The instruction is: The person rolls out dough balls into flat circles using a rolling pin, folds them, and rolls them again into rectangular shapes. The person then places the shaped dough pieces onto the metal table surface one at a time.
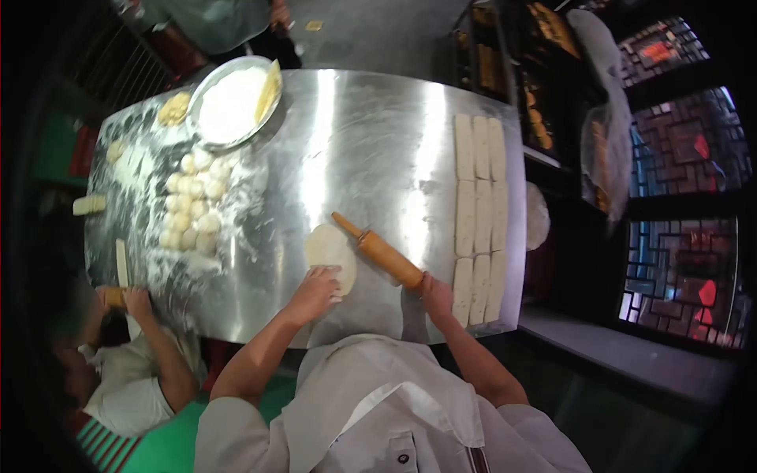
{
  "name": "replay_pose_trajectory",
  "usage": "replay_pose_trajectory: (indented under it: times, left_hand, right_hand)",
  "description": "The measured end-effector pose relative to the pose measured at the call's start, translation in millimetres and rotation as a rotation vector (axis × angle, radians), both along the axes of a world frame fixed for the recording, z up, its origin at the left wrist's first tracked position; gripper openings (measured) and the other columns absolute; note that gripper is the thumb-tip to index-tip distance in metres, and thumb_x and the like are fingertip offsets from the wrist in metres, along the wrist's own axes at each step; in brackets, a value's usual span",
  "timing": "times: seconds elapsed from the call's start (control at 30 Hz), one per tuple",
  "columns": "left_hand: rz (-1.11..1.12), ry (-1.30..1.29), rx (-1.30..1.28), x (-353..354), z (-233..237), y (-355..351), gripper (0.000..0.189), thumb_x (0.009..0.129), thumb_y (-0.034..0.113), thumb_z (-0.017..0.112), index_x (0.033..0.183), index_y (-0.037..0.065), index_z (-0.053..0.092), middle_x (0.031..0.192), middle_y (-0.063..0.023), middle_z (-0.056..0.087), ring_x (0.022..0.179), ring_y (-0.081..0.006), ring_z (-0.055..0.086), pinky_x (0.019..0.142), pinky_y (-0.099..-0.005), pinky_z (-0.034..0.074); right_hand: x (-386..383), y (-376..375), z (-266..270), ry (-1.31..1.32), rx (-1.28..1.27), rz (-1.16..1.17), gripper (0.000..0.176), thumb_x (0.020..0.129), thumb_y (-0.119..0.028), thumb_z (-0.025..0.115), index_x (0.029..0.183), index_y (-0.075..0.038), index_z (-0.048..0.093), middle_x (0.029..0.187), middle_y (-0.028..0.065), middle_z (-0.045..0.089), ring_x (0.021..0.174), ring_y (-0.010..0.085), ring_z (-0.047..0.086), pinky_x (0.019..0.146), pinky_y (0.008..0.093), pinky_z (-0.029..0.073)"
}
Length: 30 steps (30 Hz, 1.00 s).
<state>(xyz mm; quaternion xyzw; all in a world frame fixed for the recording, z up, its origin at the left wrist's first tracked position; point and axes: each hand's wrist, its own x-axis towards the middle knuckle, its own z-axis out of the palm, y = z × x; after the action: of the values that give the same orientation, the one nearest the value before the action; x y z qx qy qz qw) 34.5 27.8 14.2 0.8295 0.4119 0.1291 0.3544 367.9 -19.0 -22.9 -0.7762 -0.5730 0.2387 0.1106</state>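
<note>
A flat oval of rolled dough [326,245] lies on the steel table in front of me. My left hand [317,290] rests on its near part, fingers stretched over the dough. In my right hand [435,296] is the near handle of a wooden rolling pin [389,258], the fingers wrapped round it. The pin slants to the right of the dough, its free handle pointing to the far left, close by the dough's edge.
Floured dough balls [189,206] sit on the left, below a metal bowl of flour [230,105]. Long dough strips [475,217] line the right edge of the steel table [378,158]. At the lower left a co-worker's hands [136,302] hold another rolling pin. Racks [505,71] stand beyond the right corner.
</note>
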Motion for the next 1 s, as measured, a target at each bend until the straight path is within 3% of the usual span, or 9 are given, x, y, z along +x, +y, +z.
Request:
replay_pose_trajectory:
  times: [0.13, 0.2, 0.33, 0.37, 0.5, 0.63, 0.7, 0.8, 1.0]
  left_hand:
    - [0.254, -0.124, -0.026, -5.5, 13.4, -33.4, 0.018, 0.08, 0.013, 0.069, 0.097, 0.006, 0.067, 0.118, -0.012, 0.061, 0.114, -0.0315, 0.053, 0.098, -0.0438, 0.041]
    - [0.59, -0.045, 0.221, -19.8, 24.1, -36.9, 0.014, 0.082, 0.011, 0.066, 0.095, 0.007, 0.067, 0.108, -0.0089, 0.063, 0.106, -0.0284, 0.055, 0.092, -0.0442, 0.041]
    - [0.494, 0.263, 0.105, -43.4, -10.2, -36.7, 0.009, 0.083, 0.018, 0.066, 0.083, 0.01, 0.065, 0.095, -0.0049, 0.065, 0.091, -0.0258, 0.057, 0.084, -0.0431, 0.04]
    - [0.46, 0.366, 0.184, -42.7, -23.2, -31.8, 0.015, 0.082, 0.02, 0.067, 0.071, 0.009, 0.065, 0.078, -0.0062, 0.064, 0.079, -0.0258, 0.058, 0.081, -0.0419, 0.04]
    - [0.634, 0.42, 0.188, -25.9, -51.7, 81.9, 0.045, 0.096, 0.03, 0.052, 0.059, 0.007, 0.066, 0.065, -0.0155, 0.066, 0.06, -0.0295, 0.061, 0.078, -0.0424, 0.041]
    - [0.753, 0.469, 0.176, -13.5, -36.3, 173.5, 0.048, 0.097, 0.029, 0.051, 0.058, 0.005, 0.065, 0.067, -0.0163, 0.067, 0.059, -0.0316, 0.061, 0.078, -0.0428, 0.041]
    - [0.717, 0.494, 0.141, -14.7, -39.6, 183.2, 0.036, 0.094, 0.026, 0.054, 0.066, 0.008, 0.068, 0.066, -0.0115, 0.067, 0.061, -0.0311, 0.061, 0.079, -0.044, 0.041]
    - [0.697, 0.373, 0.29, -18.0, -32.8, 102.2, 0.023, 0.091, 0.024, 0.057, 0.076, 0.011, 0.069, 0.073, -0.0077, 0.066, 0.074, -0.0282, 0.062, 0.084, -0.0446, 0.04]
    - [0.577, 0.268, 0.026, -30.0, -14.0, -70.3, 0.012, 0.087, 0.022, 0.06, 0.089, 0.01, 0.065, 0.089, -0.0062, 0.062, 0.093, -0.0286, 0.054, 0.09, -0.0454, 0.036]
  right_hand:
    - [-9.3, 6.7, 25.0, -0.049, 0.016, 0.245, 0.042, 0.1, -0.031, 0.048, 0.07, -0.009, 0.069, 0.059, 0.0153, 0.062, 0.051, 0.0341, 0.062, 0.048, 0.0454, 0.048]
    - [-20.6, 7.2, 40.0, -0.055, 0.028, 0.396, 0.04, 0.099, -0.03, 0.051, 0.069, -0.01, 0.069, 0.058, 0.0141, 0.062, 0.05, 0.033, 0.061, 0.048, 0.044, 0.048]
    - [-55.8, -5.1, 13.3, -0.049, 0.011, 0.526, 0.037, 0.097, -0.029, 0.053, 0.068, -0.01, 0.068, 0.058, 0.0138, 0.061, 0.049, 0.0335, 0.06, 0.048, 0.044, 0.048]
    - [-59.4, 5.1, 0.2, -0.063, 0.081, 0.497, 0.037, 0.097, -0.029, 0.053, 0.068, -0.01, 0.067, 0.058, 0.014, 0.061, 0.049, 0.0337, 0.061, 0.049, 0.0443, 0.049]
    - [-61.5, 121.9, -25.2, -0.244, 0.2, 0.429, 0.042, 0.099, -0.029, 0.049, 0.067, -0.008, 0.065, 0.061, 0.0141, 0.064, 0.051, 0.0335, 0.062, 0.05, 0.0441, 0.049]
    - [-64.3, 238.9, -11.4, -0.334, 0.118, 0.309, 0.047, 0.102, -0.036, 0.041, 0.076, -0.007, 0.068, 0.069, 0.0189, 0.066, 0.062, 0.0395, 0.063, 0.059, 0.0487, 0.05]
    - [-67.5, 230.4, -13.0, -0.323, 0.098, 0.285, 0.048, 0.102, -0.037, 0.04, 0.078, -0.007, 0.068, 0.07, 0.0194, 0.066, 0.063, 0.0401, 0.063, 0.06, 0.0494, 0.05]
    - [-67.2, 163.7, -14.0, -0.286, 0.097, 0.29, 0.047, 0.101, -0.035, 0.042, 0.074, -0.008, 0.069, 0.063, 0.0178, 0.065, 0.058, 0.0365, 0.065, 0.056, 0.0459, 0.051]
    - [-56.7, -1.7, -7.5, -0.067, 0.189, 0.486, 0.031, 0.095, -0.024, 0.054, 0.07, -0.01, 0.063, 0.06, 0.0122, 0.061, 0.052, 0.0315, 0.059, 0.054, 0.0429, 0.049]
